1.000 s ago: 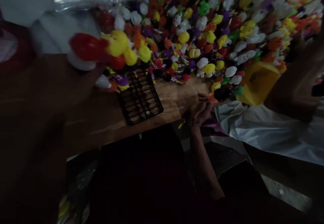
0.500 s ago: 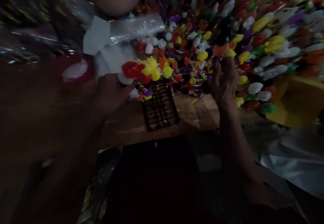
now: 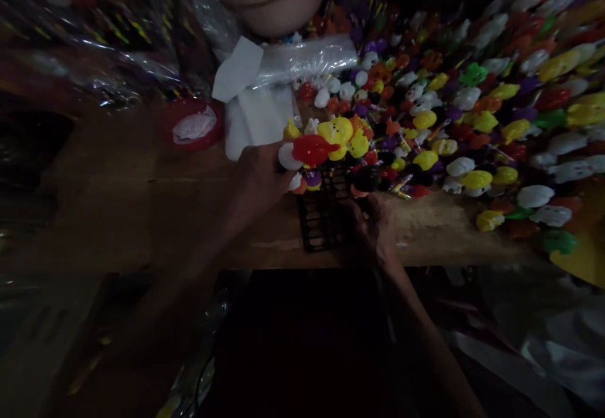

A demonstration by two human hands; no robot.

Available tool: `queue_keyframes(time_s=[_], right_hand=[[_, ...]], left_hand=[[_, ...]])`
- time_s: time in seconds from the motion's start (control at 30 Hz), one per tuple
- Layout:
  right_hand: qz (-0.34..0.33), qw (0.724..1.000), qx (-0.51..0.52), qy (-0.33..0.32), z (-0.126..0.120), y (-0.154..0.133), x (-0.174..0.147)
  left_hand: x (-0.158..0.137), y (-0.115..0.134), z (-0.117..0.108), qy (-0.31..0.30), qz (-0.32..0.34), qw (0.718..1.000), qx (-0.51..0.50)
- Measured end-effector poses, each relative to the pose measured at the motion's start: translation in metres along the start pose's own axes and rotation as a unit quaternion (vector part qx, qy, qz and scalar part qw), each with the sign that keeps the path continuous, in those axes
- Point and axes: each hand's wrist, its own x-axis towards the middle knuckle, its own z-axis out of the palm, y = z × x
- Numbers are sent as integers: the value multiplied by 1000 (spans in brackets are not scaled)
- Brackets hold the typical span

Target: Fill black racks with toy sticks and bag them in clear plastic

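My left hand (image 3: pixel 262 172) is closed round a bunch of toy-topped sticks; their red (image 3: pixel 312 150), yellow and white plastic heads stick out past my fingers, and the sticks themselves are mostly hidden. Close beside it, my right hand (image 3: pixel 378 226) is closed below a black toy head with an orange base (image 3: pixel 365 180); the stick under it cannot be made out. Beneath both hands a black grid rack (image 3: pixel 316 226) lies on the wooden table (image 3: pixel 265 235), partly covered by my right hand and the toy heads.
A dense pile of colourful toy-topped sticks (image 3: pixel 477 178) spreads over the right and back. Clear plastic bags (image 3: pixel 307 58) and white sheets (image 3: pixel 258 118) lie behind my left hand. Farther off are a red dish (image 3: pixel 177 121), a pink basin (image 3: pixel 278 8) and a yellow container (image 3: pixel 586 254).
My right hand has come from the pile, leftward and nearer, to the rack with the black and orange toy head. My left hand still grips its bunch. The view has swung left.
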Motion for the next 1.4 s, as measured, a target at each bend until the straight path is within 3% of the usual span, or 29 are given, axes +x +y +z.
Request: queue_keyframes(time_s=[0.13, 0.37, 0.7, 1.07, 1.4], right_hand=[[50, 996, 66, -15, 7, -6, 11], [80, 979, 182, -39, 50, -9, 24], [-26, 997, 48, -56, 50, -1, 25], [-155, 986, -20, -65, 54, 0, 27], [-148, 987, -52, -47, 56, 5, 24]], left_hand=[[-3, 6, -1, -28, 3, 999, 18], [-1, 14, -5, -51, 20, 995, 89], [-2, -10, 9, -16, 32, 999, -16], [-6, -20, 13, -7, 30, 993, -113], [-2, -32, 21, 4, 55, 987, -150]])
